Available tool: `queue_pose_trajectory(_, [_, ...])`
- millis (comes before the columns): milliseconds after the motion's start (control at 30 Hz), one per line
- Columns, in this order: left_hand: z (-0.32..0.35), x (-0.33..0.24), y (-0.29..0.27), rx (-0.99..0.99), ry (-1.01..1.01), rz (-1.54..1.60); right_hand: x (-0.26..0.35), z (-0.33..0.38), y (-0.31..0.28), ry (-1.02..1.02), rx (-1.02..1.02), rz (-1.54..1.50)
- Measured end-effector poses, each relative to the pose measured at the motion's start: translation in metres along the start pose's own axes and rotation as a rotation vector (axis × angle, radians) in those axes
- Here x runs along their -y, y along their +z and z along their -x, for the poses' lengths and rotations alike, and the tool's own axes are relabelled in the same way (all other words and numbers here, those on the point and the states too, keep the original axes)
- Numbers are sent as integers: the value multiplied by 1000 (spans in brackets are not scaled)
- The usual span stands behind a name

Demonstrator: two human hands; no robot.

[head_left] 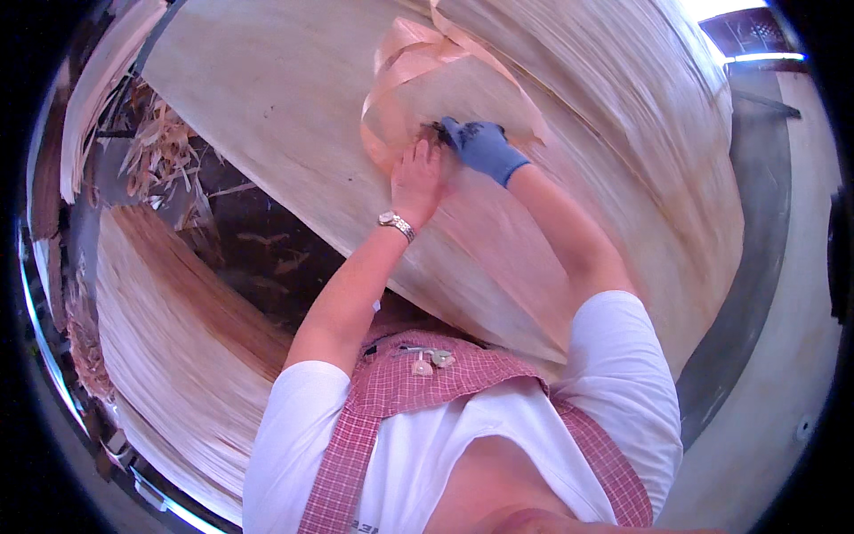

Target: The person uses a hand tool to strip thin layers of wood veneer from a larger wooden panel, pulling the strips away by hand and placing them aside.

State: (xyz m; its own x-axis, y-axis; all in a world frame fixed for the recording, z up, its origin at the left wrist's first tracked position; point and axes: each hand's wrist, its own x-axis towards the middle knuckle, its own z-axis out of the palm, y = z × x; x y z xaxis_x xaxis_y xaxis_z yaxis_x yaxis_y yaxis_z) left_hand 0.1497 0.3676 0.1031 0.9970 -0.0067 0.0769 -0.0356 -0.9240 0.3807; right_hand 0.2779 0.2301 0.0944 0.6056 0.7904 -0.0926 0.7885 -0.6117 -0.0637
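My left hand [416, 181], bare with a metal-banded watch [397, 224] at the wrist, lies with its fingers stretched out on a large pale wood veneer sheet [285, 80]. Just to its right is my right hand [485, 149] in a blue-grey glove. The gloved fingers are closed around something small and dark at their tips, too hidden to name. A thin pale orange ribbon-like strip [391, 82] loops over the sheet around and beyond both hands, and its tail runs to the far edge.
More rippled veneer [623, 107] is layered at the right. A second veneer stack [169, 303] with a brown edge stands at the lower left. Torn wood scraps [160, 147] lie in the dark gap between the stacks. Grey floor [756, 294] borders the right side.
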Motion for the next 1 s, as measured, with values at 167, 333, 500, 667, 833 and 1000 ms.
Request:
queue_pose_trajectory(167, [-8,-16,-15,133,56,-232,-37,131,-9,231,64,-100])
queue_pose_trajectory(333, [-18,-15,-8,284,42,-204,-3,284,-24,539,65,-135])
queue_pose_trajectory(500, [-34,-1,-1,359,115,-251,85,414,-35,988,340,-337])
queue_pose_trajectory(667, [-40,-11,-16,421,137,-210,121,482,8,1122,84,-319])
queue_pose_trajectory(833, [-25,-2,-1,345,130,-286,77,489,-6,1232,-105,-331])
queue_pose_trajectory(1000, [-28,-10,-8,368,135,-312,79,517,8,1037,-403,-76])
